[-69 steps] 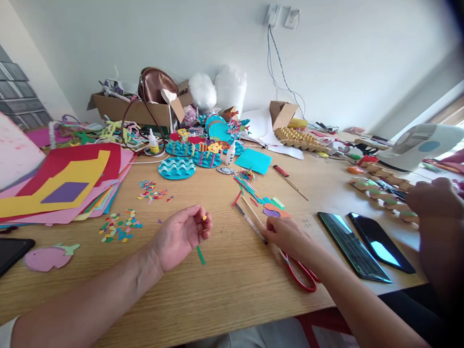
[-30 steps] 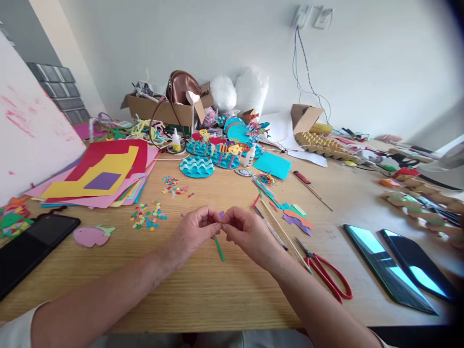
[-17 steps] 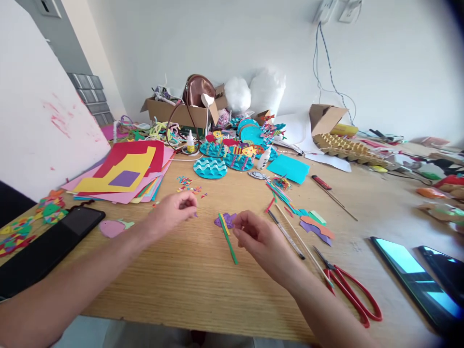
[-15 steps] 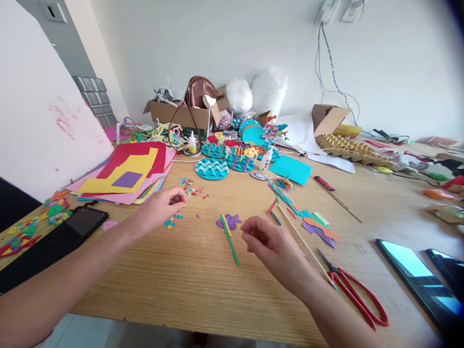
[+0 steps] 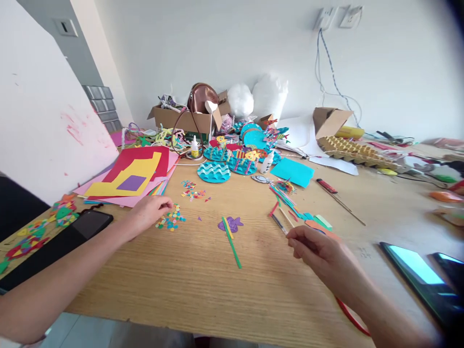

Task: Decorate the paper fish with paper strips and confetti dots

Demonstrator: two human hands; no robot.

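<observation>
My left hand (image 5: 147,215) rests beside the small round paper dots (image 5: 172,220), its fingers curled together; what they hold, if anything, is hidden. My right hand (image 5: 315,249) is closed, thumb and fingertips pinched at the barrel of a slim dark pen (image 5: 279,224). Next to the pen lies a thin wooden stick (image 5: 287,217), partly covered by the hand. Between my hands a purple paper fish (image 5: 236,224) lies on the table, with a green strip (image 5: 235,251) and a shorter yellow strip (image 5: 228,227) across it.
Stacked coloured paper (image 5: 145,169) lies at the left, behind a black phone (image 5: 90,224). Blue wavy decorations (image 5: 213,172) and a white glue bottle (image 5: 267,162) stand at the back. Red-handled scissors (image 5: 351,316) are mostly under my right arm; another phone (image 5: 409,270) lies at right.
My right hand has moved right, away from the fish, to the pen and stick. My left hand has drawn back left, uncovering more dots. The view has shifted slightly.
</observation>
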